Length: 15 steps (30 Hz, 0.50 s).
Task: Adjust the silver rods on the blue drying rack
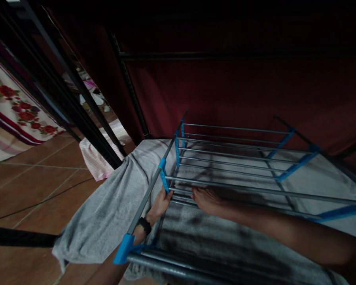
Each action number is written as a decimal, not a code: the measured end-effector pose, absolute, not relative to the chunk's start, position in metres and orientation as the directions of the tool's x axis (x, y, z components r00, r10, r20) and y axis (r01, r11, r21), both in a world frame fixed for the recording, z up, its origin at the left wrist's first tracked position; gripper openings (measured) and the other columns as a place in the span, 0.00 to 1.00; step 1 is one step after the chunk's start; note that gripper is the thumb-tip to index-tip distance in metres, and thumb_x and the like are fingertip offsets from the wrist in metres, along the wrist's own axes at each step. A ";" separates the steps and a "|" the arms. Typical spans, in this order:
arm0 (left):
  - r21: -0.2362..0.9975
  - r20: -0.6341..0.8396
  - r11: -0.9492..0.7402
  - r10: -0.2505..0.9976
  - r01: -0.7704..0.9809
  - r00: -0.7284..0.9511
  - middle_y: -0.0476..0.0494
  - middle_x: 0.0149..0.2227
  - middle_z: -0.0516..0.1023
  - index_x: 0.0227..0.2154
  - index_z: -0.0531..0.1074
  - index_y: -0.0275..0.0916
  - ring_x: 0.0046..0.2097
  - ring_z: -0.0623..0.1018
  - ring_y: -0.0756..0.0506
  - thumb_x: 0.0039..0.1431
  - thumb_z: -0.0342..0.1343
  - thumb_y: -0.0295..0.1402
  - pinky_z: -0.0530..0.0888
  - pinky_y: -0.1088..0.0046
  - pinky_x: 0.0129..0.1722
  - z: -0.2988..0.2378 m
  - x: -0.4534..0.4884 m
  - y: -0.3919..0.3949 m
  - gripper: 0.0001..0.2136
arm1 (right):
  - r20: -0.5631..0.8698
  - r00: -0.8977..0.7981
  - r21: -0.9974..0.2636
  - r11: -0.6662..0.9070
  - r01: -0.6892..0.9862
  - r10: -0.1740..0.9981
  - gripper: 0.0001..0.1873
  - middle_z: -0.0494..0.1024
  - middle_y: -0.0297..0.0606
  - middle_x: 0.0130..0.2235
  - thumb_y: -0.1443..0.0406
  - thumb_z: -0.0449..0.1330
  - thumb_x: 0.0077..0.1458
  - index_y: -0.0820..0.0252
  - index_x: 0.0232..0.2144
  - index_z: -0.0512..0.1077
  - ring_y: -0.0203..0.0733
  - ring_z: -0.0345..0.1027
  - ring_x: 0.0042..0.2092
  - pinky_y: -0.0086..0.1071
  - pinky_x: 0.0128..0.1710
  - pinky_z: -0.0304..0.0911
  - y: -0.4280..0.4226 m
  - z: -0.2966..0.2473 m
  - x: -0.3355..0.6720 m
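Nearest you, a blue corner joint of the metal-tube rack covers part of your left forearm, with thick tubes running rightward from it. A black watch sits on your left wrist. Your left hand pinches the lower end of a blue plastic bracket, where thin tubes meet it. Your right hand is curled near it, fingertips at the thin tubes; I cannot tell whether they grip one. The rack is on a grey plush blanket. Beyond the blanket's left edge, a pink-and-white striped cloth sits near a black post, over brown tiles. Farther back are floral fabric at left and a dark red cloth behind the rack.
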<state>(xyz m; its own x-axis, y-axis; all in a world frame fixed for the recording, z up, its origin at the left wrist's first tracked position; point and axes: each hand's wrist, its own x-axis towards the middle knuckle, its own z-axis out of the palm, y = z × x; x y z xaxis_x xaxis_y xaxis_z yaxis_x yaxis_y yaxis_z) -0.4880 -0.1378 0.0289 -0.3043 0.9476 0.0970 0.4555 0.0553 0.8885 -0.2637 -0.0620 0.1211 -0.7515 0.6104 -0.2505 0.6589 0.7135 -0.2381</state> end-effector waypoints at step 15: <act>0.840 0.103 0.096 0.938 0.533 -0.331 0.35 0.43 0.81 0.43 0.68 0.38 0.47 0.81 0.36 0.61 0.50 0.38 0.75 0.55 0.50 0.032 -0.484 -0.139 0.11 | -0.295 -0.784 -0.356 0.699 0.620 0.546 0.20 0.80 0.47 0.44 0.58 0.46 0.69 0.61 0.43 0.74 0.47 0.76 0.44 0.33 0.36 0.62 -0.043 0.118 -0.256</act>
